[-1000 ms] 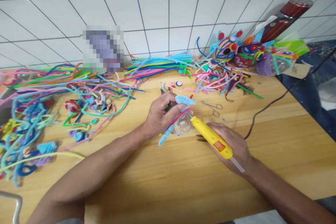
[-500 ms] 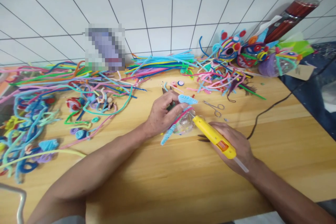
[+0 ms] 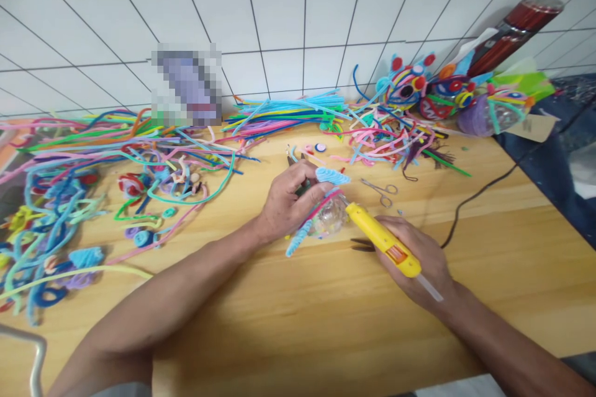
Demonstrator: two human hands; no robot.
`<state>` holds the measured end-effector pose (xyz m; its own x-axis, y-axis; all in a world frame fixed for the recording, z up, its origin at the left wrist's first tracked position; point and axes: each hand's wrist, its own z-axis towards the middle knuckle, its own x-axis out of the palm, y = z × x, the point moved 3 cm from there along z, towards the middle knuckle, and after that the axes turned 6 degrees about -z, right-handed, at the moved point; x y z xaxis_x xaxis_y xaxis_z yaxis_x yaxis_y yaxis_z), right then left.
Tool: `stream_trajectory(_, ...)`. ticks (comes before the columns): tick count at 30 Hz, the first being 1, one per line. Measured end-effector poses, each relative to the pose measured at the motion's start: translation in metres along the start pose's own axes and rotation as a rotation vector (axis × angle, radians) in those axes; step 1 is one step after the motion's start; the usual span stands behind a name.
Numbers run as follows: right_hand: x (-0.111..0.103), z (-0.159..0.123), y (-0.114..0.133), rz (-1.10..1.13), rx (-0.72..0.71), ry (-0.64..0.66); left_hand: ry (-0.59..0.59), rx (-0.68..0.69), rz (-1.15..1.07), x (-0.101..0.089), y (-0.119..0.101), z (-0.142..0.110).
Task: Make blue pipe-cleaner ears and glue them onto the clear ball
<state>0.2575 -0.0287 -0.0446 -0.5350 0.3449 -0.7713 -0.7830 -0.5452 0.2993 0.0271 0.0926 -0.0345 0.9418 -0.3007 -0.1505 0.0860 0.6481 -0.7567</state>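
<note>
My left hand (image 3: pixel 291 201) is closed around a clear plastic ball (image 3: pixel 329 218) trimmed with pink and light-blue pipe cleaners. One coiled light-blue piece (image 3: pixel 333 175) sticks up by my thumb, and another (image 3: pixel 298 239) points down toward me. My right hand (image 3: pixel 416 254) grips a yellow hot glue gun (image 3: pixel 384 239), a clear glue stick jutting from its back end. The gun's nozzle is right at the ball's upper right side; whether it touches cannot be made out. My fingers hide much of the ball's left side.
Small scissors (image 3: pixel 382 191) lie beyond the glue gun. Dark-tipped pliers (image 3: pixel 362 244) show partly under my right hand. Loose pipe cleaners (image 3: pixel 56 211) cover the left, with bundles (image 3: pixel 284 115) along the wall. Decorated balls (image 3: pixel 404 88) and a red flask (image 3: pixel 521 31) stand back right; a black cord (image 3: pixel 484 189) crosses the right.
The view shifted slightly at first. The glue gun has since moved a little right, its nozzle drawing slightly back along the ball. My left hand keeps its hold on the ball.
</note>
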Motion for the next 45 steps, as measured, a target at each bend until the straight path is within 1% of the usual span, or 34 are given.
stream_trajectory(4, 0.005, -0.002, 0.003, 0.058, -0.033, -0.005, -0.007, 0.008, 0.015, 0.000, 0.000, 0.000)
stream_trajectory(9, 0.005, -0.003, 0.004, 0.094, -0.045, 0.000, -0.009, -0.024, 0.028, 0.000, 0.002, -0.001)
stream_trajectory(14, 0.001, -0.003, 0.002, 0.044, 0.023, -0.023, -0.010, -0.018, 0.027, 0.000, 0.001, -0.001)
stream_trajectory(17, 0.002, -0.004, 0.002, 0.021, 0.040, -0.005, -0.008, -0.009, 0.024, 0.000, 0.000, 0.000)
stream_trajectory(25, 0.006, -0.005, 0.007, 0.042, -0.014, 0.021, -0.017, -0.047, 0.017, 0.001, 0.001, -0.001)
stream_trajectory(30, 0.005, -0.005, 0.008, 0.064, -0.041, 0.025, -0.022, 0.015, 0.018, 0.001, 0.001, 0.000)
stream_trajectory(32, 0.005, -0.005, 0.008, 0.074, -0.023, 0.011, -0.026, 0.033, 0.018, 0.001, 0.001, 0.001)
stream_trajectory(35, 0.004, -0.006, 0.004, 0.063, 0.044, -0.033, -0.033, 0.037, 0.023, 0.001, 0.001, 0.001)
stream_trajectory(37, 0.004, -0.007, 0.003, 0.057, 0.059, -0.048, -0.032, 0.027, 0.022, 0.001, 0.001, 0.001)
stream_trajectory(41, 0.008, -0.008, 0.002, 0.100, 0.023, -0.036, -0.029, -0.019, -0.004, 0.001, 0.002, 0.001)
stream_trajectory(45, 0.011, -0.008, -0.004, 0.146, 0.081, -0.062, -0.056, -0.126, -0.054, -0.001, 0.009, 0.002)
